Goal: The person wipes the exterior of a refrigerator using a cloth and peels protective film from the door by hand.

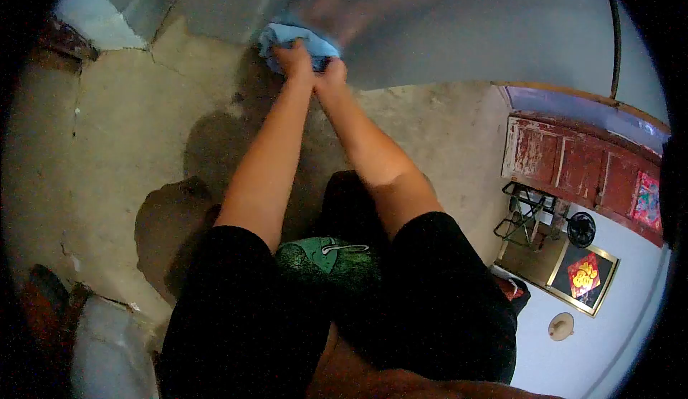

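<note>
A light blue cloth (309,39) is bunched up in front of me, near the lower edge of a smooth grey panel (459,34). My left hand (292,60) grips the cloth from the left, its fingers partly sunk in the folds. Close beside it, my right hand (331,75) is closed on the cloth's right end. Both arms reach straight out and the wrists nearly meet. A blurred, skin-toned reflection shows in the panel above the cloth. Whether the cloth presses on the panel I cannot tell.
Bare concrete floor (122,134) spreads below, with my shadow on it. To the right stand a worn red wooden door (552,159), a black fan (581,229) and a gold-framed picture (584,277). A pale hat (561,326) is by the white wall.
</note>
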